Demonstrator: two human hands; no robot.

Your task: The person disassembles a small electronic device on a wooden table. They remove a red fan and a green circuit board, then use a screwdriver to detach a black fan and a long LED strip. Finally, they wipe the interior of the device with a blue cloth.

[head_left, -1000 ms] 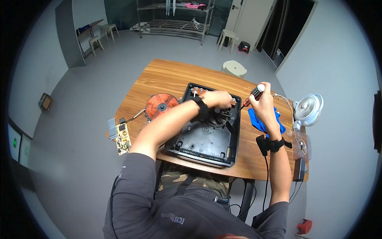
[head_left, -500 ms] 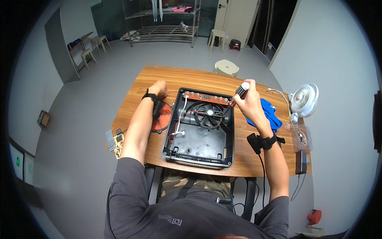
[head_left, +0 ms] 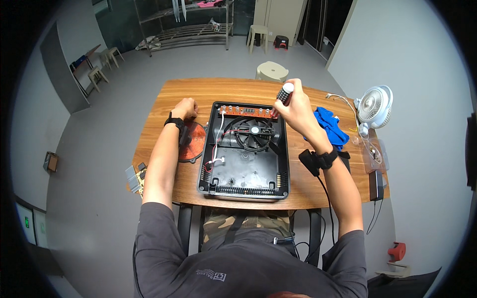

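Observation:
An open black induction cooker housing [head_left: 233,171] lies on the wooden table in front of me. An orange control board [head_left: 243,111] runs along its far edge, and a black cooling fan [head_left: 254,130] sits just nearer. My right hand [head_left: 296,111] grips a screwdriver [head_left: 285,93] by its dark, patterned handle with a white end. The screwdriver slants down to the right end of the board, close to the fan; its tip is too small to make out. My left hand [head_left: 185,108] rests with curled fingers beyond a round orange-red coil [head_left: 193,143], left of the housing. What its fingers hold, if anything, is hidden.
A blue cloth [head_left: 330,129], a white fan [head_left: 375,107], a clear plastic box [head_left: 373,155] and a black power adapter [head_left: 376,186] are at the right. A circuit board with heat sink [head_left: 135,180] sits at the left edge. A white-plugged cable [head_left: 217,160] lies inside the housing.
The whole view has shifted slightly. My right hand has brought the screwdriver a little left, from the housing's right wall inward beside the board and fan. My left hand stays by the coil.

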